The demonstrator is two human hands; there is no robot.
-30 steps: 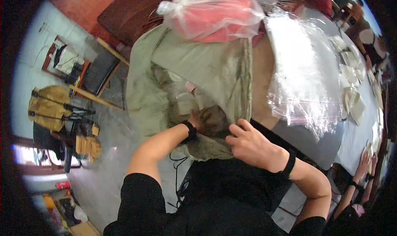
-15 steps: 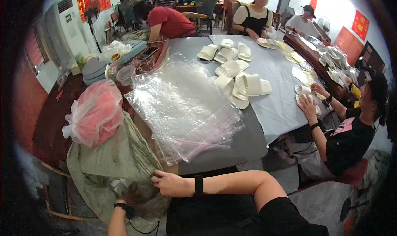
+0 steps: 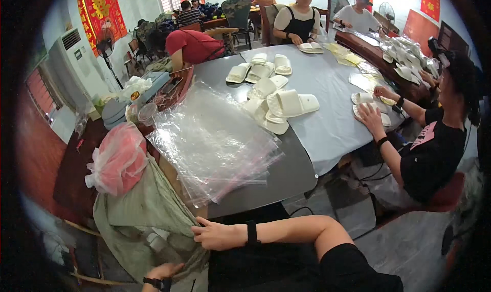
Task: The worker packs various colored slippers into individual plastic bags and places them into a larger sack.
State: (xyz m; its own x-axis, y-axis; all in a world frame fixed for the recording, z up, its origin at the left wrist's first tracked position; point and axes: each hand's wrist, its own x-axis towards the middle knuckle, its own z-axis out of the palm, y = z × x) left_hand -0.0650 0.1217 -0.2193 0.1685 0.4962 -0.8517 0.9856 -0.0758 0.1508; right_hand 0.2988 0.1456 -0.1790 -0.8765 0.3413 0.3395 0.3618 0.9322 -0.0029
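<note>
A large green woven sack (image 3: 133, 215) bulges beside the table's near left corner. Its right edge is pinched in my right hand (image 3: 220, 234), the fingers closed on the cloth. Lower down, my left hand (image 3: 166, 270) is closed on a fold of the sack near its mouth, fingertips pointing right. Something pale (image 3: 157, 239), possibly a slipper, shows among the sack's folds; most of it is hidden. A tied clear bag with red contents (image 3: 120, 159) rests against the sack's top. Clear plastic bags (image 3: 209, 143) lie spread on the grey table (image 3: 291, 174) ahead of my hands.
Cream slippers (image 3: 294, 104) lie in a loose group beyond the bags. At the right, a seated co-worker's hand (image 3: 371, 118) touches more slippers. A person in a red shirt (image 3: 197, 49) bends over the far left. A heap of slippers (image 3: 404, 57) covers the brown table at the far right.
My left hand has moved down and right, out of the sack's dark folds. My right hand keeps its hold on the sack's edge. The view has shifted slightly.
</note>
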